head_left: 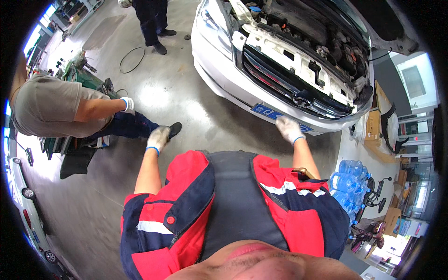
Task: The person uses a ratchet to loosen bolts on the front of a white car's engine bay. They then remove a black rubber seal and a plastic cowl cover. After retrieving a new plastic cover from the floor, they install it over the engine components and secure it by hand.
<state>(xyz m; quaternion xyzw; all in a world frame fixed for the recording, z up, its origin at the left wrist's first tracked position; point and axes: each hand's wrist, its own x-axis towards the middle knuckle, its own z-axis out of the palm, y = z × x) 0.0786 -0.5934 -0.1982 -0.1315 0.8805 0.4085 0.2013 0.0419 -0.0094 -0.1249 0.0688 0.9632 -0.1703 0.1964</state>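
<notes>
My left hand (pixel 159 138), in a white work glove with a blue cuff, hangs out ahead of me over the grey floor. Its fingers look loosely stretched, and nothing shows in them. My right hand (pixel 289 129), gloved the same way, is in front of the blue licence plate (pixel 268 112) and hides part of it. Its fingers look loose and hold nothing visible; whether they touch the plate I cannot tell. The white car (pixel 219 77) stands before me, hood (pixel 389 21) raised, with the black grille (pixel 275 79) and engine bay (pixel 322 42) exposed.
A co-worker in a grey shirt (pixel 51 105) bends beside a tool cart (pixel 77 77) at left. Another person's dark-trousered legs (pixel 151 21) are at the far side. A hose loop (pixel 132 60) lies on the floor. Blue water bottles (pixel 345 182) and cardboard boxes (pixel 373 123) stand at right.
</notes>
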